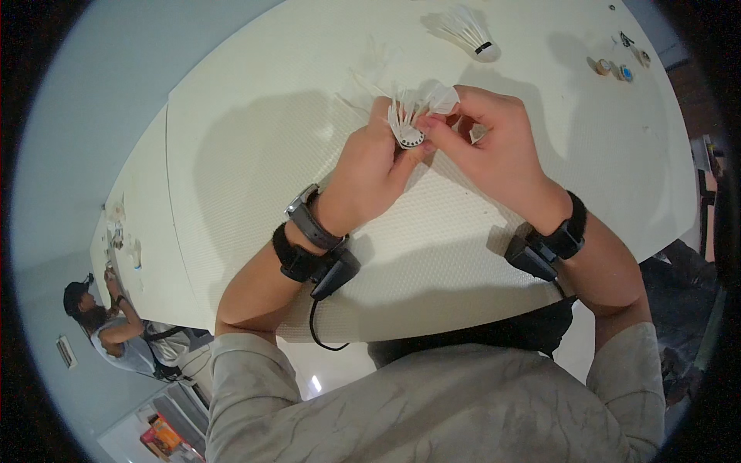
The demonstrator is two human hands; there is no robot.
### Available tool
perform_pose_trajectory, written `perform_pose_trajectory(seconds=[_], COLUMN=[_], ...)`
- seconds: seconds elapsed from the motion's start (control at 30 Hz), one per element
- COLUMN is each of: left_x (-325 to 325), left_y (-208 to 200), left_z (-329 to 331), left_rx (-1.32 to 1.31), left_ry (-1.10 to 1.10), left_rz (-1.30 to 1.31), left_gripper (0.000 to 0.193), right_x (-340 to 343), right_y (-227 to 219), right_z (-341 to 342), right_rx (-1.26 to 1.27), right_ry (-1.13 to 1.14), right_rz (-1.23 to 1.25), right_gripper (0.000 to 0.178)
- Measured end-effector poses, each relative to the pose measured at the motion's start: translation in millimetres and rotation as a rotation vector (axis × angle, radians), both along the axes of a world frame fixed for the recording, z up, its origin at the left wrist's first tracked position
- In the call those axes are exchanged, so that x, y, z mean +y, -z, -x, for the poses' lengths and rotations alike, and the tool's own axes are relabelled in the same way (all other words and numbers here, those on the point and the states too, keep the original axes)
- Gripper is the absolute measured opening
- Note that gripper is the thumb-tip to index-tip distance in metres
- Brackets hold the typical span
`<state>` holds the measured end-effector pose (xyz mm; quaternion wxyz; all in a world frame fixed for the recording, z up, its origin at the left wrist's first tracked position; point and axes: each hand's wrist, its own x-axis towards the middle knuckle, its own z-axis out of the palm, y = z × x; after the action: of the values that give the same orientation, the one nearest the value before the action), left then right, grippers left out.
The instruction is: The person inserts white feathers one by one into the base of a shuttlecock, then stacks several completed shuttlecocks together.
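Observation:
My left hand (367,170) is closed around the side of a white feather shuttlecock (409,138) whose round base, ringed with small dark holes or dots, points toward me. From the other side, my right hand (502,147) pinches with thumb and forefinger at the shuttlecock's feathers. A broad white feather (443,99) sticks out beside the right fingers. Whether that feather is fixed in the base is hidden by the fingertips. Beyond my hands, a second shuttlecock (485,49) with a dark band lies on its side.
Pale loose feathers (353,100) lie just past my left hand on the white textured table (255,216). Two small rolls, one tan (603,66) and one blue-centred (625,73), stand at the far right near small metal bits. A co-worker (116,328) sits at the left.

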<state>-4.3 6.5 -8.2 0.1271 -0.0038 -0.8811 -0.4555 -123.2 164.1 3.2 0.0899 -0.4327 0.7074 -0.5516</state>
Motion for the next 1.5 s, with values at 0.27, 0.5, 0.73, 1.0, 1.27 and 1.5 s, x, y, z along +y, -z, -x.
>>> perform_pose_trajectory(seconds=[0.27,0.5,0.73,1.0,1.27,1.5], left_x=[-2.0,0.0,-38.3,-107.2,-98.0,-95.2], left_y=[2.7,9.0,-11.8,-27.2,-29.7,-18.4], left_z=[2.5,0.5,2.9,-5.6,-0.3,5.8], left_rx=[0.122,-0.006,0.128,-0.179,-0.143,-0.099], left_ry=[0.061,-0.011,-0.124,-0.186,-0.201,-0.102], left_rz=[0.228,0.052,0.044,0.237,0.247,0.231], left_gripper=[0.037,0.038,0.017,0.011,0.01,0.017], right_x=[0.0,-0.5,0.7,-4.6,-3.9,-3.7], right_y=[3.6,3.2,3.9,13.6,9.5,10.2], right_z=[-0.1,-1.1,6.6,8.6,8.4,5.9], right_rx=[-0.005,-0.018,-0.054,-0.291,-0.336,-0.367], right_ry=[-0.027,-0.027,-0.017,-0.041,-0.079,-0.118], right_rz=[0.021,-0.01,0.128,0.184,0.144,0.152], right_gripper=[0.022,0.02,0.019,0.026,0.025,0.024])
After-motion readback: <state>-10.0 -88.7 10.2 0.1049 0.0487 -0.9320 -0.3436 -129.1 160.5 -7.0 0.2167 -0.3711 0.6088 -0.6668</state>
